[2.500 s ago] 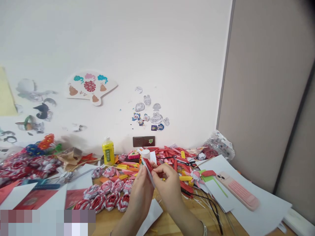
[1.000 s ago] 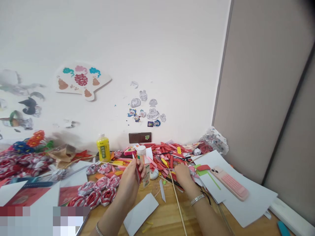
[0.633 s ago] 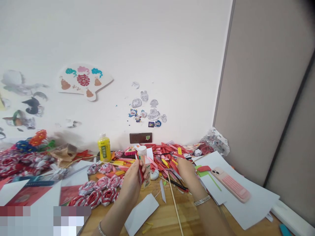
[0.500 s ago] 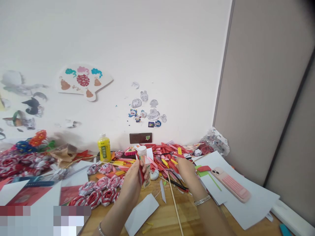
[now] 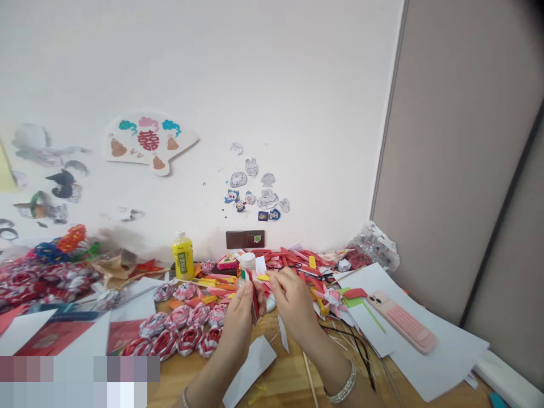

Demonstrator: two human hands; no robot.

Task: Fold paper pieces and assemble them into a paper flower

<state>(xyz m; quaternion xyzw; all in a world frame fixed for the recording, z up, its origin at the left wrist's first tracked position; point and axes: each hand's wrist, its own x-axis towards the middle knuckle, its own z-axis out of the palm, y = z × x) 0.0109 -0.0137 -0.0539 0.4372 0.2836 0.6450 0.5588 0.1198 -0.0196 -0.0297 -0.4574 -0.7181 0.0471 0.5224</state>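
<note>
My left hand (image 5: 243,311) is closed round a narrow red folded paper (image 5: 255,300) with a pale edge, held upright over the table. Close on its right, my right hand (image 5: 292,294) pinches a small yellow piece (image 5: 264,277), its end pointing at the red paper. Whether the two touch, I cannot tell. A clear bottle with a white cap (image 5: 247,260) stands just behind my left hand. Rolled red-and-white paper roses (image 5: 190,338) lie left of it. Below my hands are a white paper sheet (image 5: 255,368) and a thin wooden stick (image 5: 309,377).
Red and pink paper strips (image 5: 293,260) heap along the wall. A yellow drink bottle (image 5: 182,258) stands at the back left. On the right a pink phone (image 5: 402,322) lies on white paper (image 5: 450,357). Black cord (image 5: 361,345) trails near my right wrist.
My right hand has come back from the strip heap to the left, beside my left hand, with the yellow piece in its fingers. A pink-white paper flower and black cord now show at right.
</note>
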